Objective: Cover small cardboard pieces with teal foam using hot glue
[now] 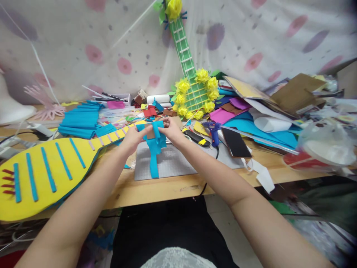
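Blue crepe paper [154,158] hangs in strips over a small brown cardboard piece [150,134], held up above a grey cutting mat [178,163]. My left hand [136,137] pinches the left edge of the paper and cardboard. On the other side, my right hand [170,130] grips the blue paper near its top right, fingers closed. One long strip dangles down to the mat. Beside my left arm lies a yellow cardboard guitar [48,149] with blue stripes. A box cutter [196,137] and a blue glue gun [214,132] lie right of my right hand.
A green paper guitar [195,95] with yellow flowers leans on the back curtain. Folded blue paper [79,119] sits at left. A phone [236,142], stacked paper and cardboard [298,91], and a plastic-covered red container [305,160] crowd the right.
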Available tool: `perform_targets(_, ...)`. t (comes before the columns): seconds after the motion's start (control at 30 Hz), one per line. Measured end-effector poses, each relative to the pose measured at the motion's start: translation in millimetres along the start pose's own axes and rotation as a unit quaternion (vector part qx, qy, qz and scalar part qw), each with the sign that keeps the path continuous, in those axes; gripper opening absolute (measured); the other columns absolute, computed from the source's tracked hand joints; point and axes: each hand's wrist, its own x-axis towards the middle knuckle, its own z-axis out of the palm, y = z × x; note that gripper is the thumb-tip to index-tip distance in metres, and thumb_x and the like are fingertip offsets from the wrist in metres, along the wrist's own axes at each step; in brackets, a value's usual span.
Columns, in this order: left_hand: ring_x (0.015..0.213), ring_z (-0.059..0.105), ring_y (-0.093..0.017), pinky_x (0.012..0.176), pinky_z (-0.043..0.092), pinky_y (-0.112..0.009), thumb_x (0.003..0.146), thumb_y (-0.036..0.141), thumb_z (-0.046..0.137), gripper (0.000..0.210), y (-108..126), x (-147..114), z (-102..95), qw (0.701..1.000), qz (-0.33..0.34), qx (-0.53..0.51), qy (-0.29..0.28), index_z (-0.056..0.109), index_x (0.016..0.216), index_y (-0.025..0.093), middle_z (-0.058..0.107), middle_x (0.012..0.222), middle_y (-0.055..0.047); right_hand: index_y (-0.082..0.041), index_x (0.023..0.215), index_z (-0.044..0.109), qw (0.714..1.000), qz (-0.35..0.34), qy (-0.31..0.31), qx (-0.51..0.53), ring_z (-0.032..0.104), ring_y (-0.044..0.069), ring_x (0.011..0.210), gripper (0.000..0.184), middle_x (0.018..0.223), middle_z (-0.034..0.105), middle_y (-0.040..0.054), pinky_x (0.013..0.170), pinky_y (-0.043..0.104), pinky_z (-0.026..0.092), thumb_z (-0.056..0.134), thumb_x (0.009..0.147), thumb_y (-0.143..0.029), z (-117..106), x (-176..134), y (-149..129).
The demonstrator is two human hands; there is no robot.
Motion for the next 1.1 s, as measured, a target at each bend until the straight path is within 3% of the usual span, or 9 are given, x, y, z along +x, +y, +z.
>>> perform_targets(0.1,0.068,0.063,-0.02,0.057,0.05,-0.029,0.047,0.051,0.079,0.053,-0.8,0.9,3.7,0.998,-0.003,0.065,0.013,0.067,0.086,0.017,0.069,0.076,-0.005,-0.021,0.091,0.041,0.997,-0.048,0.024,-0.063,0.057,0.012,0.079,0.032,0.082,0.056,-0.0028,0.076,0.029,0.049,0.061,0.067,-0.018,2.0,1.2,2.9)
perform_targets(0.23,0.063,0.062,-0.016,0.058,0.05,-0.027,0.049,0.057,0.076,0.053,-4.4,3.3,6.2,0.998,0.0,0.06,0.016,0.065,0.08,0.016,0.067,0.069,-0.003,-0.021,0.093,0.043,0.986,-0.103,0.043,-0.123,0.056,0.013,0.084,0.032,0.089,0.057,-0.001,0.082,0.031,0.047,0.062,0.068,-0.023,0.2,4.5,7.3)
perform_targets(0.37,0.061,0.063,-0.016,0.062,0.052,-0.029,0.052,0.062,0.072,0.054,-9.1,3.9,4.5,1.0,-0.017,0.006,-0.01,0.064,0.079,0.015,0.067,0.069,-0.004,-0.02,0.096,0.042,0.989,-0.069,0.041,-0.121,0.057,0.014,0.084,0.034,0.089,0.056,-0.0004,0.081,0.031,0.047,0.062,0.069,-0.025,-5.2,8.3,13.2)
perform_targets(0.47,0.057,0.062,-0.017,0.061,0.053,-0.033,0.052,0.061,0.072,0.055,-9.5,3.3,5.6,0.998,-0.045,0.027,-0.021,0.065,0.08,0.014,0.067,0.067,-0.005,-0.02,0.095,0.042,0.989,-0.063,0.043,-0.124,0.057,0.014,0.085,0.034,0.09,0.057,-0.0001,0.081,0.031,0.047,0.062,0.068,-0.024,-6.2,5.8,14.0)
perform_targets(0.67,0.059,0.062,-0.017,0.057,0.052,-0.031,0.046,0.046,0.081,0.048,-9.4,4.6,13.5,0.999,-0.044,0.024,0.01,0.066,0.08,0.016,0.068,0.068,-0.004,-0.02,0.092,0.044,0.986,-0.1,0.031,-0.131,0.056,0.013,0.083,0.028,0.089,0.057,-0.0002,0.082,0.03,0.046,0.06,0.069,-0.02,-4.3,2.8,9.0)
perform_targets(0.8,0.059,0.063,-0.017,0.059,0.054,-0.032,0.048,0.039,0.082,0.041,-16.8,8.0,13.4,0.999,-0.03,-0.037,0.014,0.065,0.077,0.014,0.068,0.067,-0.004,-0.018,0.096,0.047,0.994,-0.049,0.012,-0.092,0.057,0.013,0.083,0.032,0.088,0.058,0.001,0.077,0.028,0.047,0.063,0.07,-0.027,-9.6,9.3,11.2)
perform_targets(0.97,0.06,0.064,-0.016,0.061,0.055,-0.032,0.054,0.036,0.079,0.037,-25.8,10.5,11.5,0.997,-0.02,-0.068,0.032,0.064,0.08,0.012,0.068,0.069,-0.003,-0.015,0.083,0.056,0.998,0.003,-0.045,-0.039,0.057,0.012,0.076,0.017,0.081,0.061,0.0015,0.073,0.026,0.046,0.058,0.076,-0.031,-14.4,7.2,14.7)
perform_targets(1.1,0.057,0.063,-0.016,0.059,0.055,-0.03,0.054,0.035,0.079,0.037,-24.1,10.4,7.1,0.997,-0.049,-0.049,0.013,0.064,0.079,0.012,0.068,0.067,-0.004,-0.014,0.079,0.059,0.999,-0.008,-0.036,-0.038,0.057,0.012,0.073,0.011,0.078,0.062,0.0006,0.071,0.026,0.046,0.059,0.073,-0.023,-16.1,9.5,19.0)
